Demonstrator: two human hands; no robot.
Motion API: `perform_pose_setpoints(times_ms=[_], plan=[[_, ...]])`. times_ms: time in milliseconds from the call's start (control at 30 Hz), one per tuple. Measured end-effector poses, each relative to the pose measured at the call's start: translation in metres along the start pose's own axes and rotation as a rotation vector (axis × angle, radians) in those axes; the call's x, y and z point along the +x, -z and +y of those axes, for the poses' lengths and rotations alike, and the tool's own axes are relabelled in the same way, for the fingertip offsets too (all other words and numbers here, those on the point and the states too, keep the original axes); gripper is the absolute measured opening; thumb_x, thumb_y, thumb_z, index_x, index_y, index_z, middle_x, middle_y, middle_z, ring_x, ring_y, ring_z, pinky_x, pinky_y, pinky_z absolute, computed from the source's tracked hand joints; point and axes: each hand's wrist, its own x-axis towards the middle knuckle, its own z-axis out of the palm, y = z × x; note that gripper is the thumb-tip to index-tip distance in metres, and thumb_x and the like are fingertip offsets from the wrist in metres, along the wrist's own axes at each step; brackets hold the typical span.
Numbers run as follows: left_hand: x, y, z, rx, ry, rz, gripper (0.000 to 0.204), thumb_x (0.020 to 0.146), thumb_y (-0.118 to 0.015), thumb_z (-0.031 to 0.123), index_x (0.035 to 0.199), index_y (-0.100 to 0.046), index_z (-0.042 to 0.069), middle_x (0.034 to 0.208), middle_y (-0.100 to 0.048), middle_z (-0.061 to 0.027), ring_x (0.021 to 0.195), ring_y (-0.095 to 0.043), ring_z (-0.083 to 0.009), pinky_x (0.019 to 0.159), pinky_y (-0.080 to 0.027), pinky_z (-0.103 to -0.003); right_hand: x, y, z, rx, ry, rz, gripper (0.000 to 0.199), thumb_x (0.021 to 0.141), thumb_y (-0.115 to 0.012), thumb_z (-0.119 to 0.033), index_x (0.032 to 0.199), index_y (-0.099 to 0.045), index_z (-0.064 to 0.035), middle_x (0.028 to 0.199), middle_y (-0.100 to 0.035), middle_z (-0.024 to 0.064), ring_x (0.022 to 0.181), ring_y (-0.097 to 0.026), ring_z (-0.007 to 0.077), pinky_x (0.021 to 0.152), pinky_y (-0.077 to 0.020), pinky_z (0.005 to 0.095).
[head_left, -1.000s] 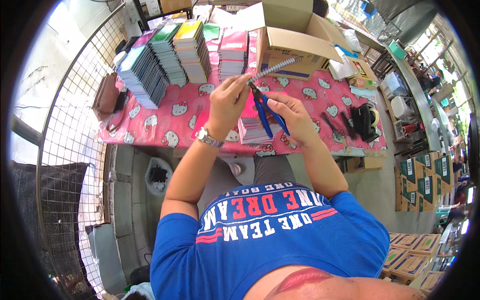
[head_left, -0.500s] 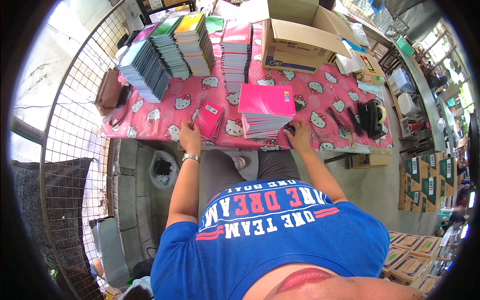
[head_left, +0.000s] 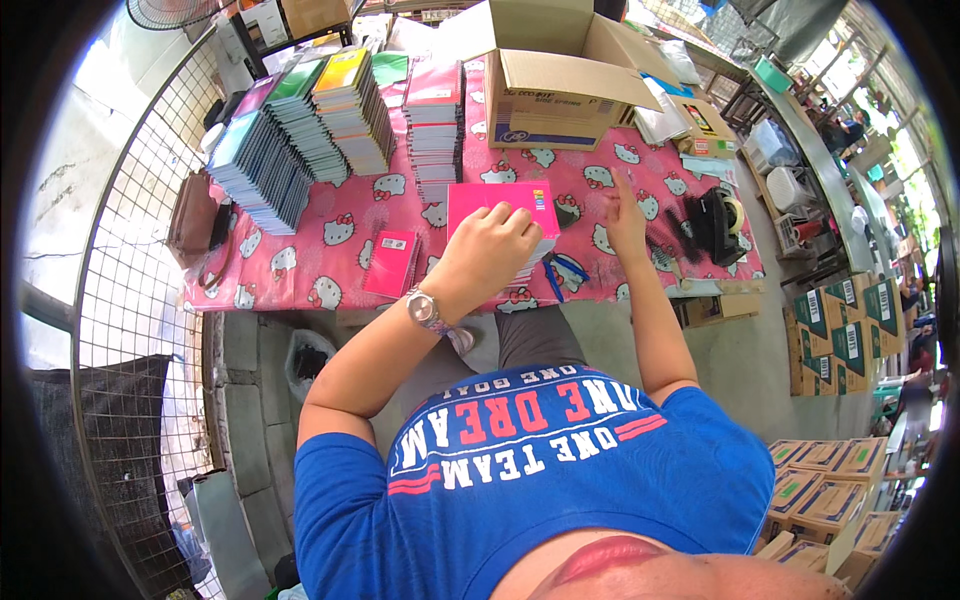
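Wire-mesh fence (head_left: 130, 300) left, grey paved floor (head_left: 760, 350), seemingly daylit.

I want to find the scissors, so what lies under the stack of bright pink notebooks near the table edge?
Blue-handled scissors stick out from under the stack of bright pink notebooks, on the pink cartoon-print tablecloth. The left hand rests on the stack. The blades are covered.
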Motion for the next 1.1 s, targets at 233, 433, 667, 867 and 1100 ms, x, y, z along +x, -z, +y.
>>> perform_pose_setpoints(times_ms=[233, 433, 667, 867, 1100], plan=[[0.042, 0.033, -0.034, -0.243, 0.067, 0.035, 0.012, 0.087, -0.059, 0.012, 0.097, -0.063, 0.007, 0.091, -0.064, -0.0130, 0.087, -0.063, -0.0306, 0.077, -0.053, -0.044, 0.026, 0.057, -0.118, 0.666, 0.092, -0.195, 0.027, 0.087, -0.069, -0.001, 0.114, -0.067, -0.0024, 0.099, -0.068, 0.0075, 0.085, -0.065, 0.0121, 0.075, -0.0528, 0.0264], [0.043, 0.019, -0.027, -0.232, 0.163, 0.143, 0.020, 0.090, -0.061, 0.020, 0.102, -0.055, 0.006, 0.088, -0.065, -0.0137, 0.090, -0.063, -0.0314, 0.086, -0.043, -0.043, 0.039, 0.063, -0.137, 0.565, 0.213, -0.125, 0.021, 0.084, -0.070, 0.000, 0.104, -0.072, -0.0035, 0.095, -0.067, 0.0081, 0.086, -0.066, 0.0170, 0.077, -0.0533, 0.0295], [0.052, 0.013, -0.040, -0.264, 0.149, 0.137, 0.020, 0.093, -0.062, 0.025, 0.101, -0.056, 0.007, 0.086, -0.067, -0.0122, 0.089, -0.064, -0.0296, 0.086, -0.043, -0.042, 0.040, 0.063, -0.133, 0.582, 0.198, -0.234, 0.020, 0.088, -0.064, 0.003, 0.106, -0.072, -0.0037, 0.095, -0.065, 0.0074, 0.085, -0.064, 0.0152, 0.073, -0.0526, 0.0271], [0.063, 0.012, -0.044, -0.325, 0.116, 0.027, 0.019, 0.094, -0.061, 0.025, 0.101, -0.056, 0.008, 0.086, -0.068, -0.0120, 0.089, -0.065, -0.0293, 0.085, -0.042, -0.041, 0.036, 0.051, -0.123, 0.540, 0.277, -0.081, 0.022, 0.091, -0.063, 0.002, 0.110, -0.072, -0.0042, 0.094, -0.064, 0.0063, 0.081, -0.062, 0.0139, 0.070, -0.0501, 0.0256], [0.058, 0.016, -0.029, -0.309, 0.112, 0.066, 0.020, 0.094, -0.062, 0.025, 0.101, -0.055, 0.008, 0.087, -0.069, -0.0126, 0.089, -0.065, -0.0296, 0.086, -0.042, -0.042, 0.041, 0.074, -0.127, 0.466, 0.304, -0.325, 0.028, 0.092, -0.064, -0.003, 0.119, -0.070, -0.0071, 0.088, -0.060, 0.0047, 0.080, -0.057, 0.0136, 0.069, -0.0479, 0.0242]])
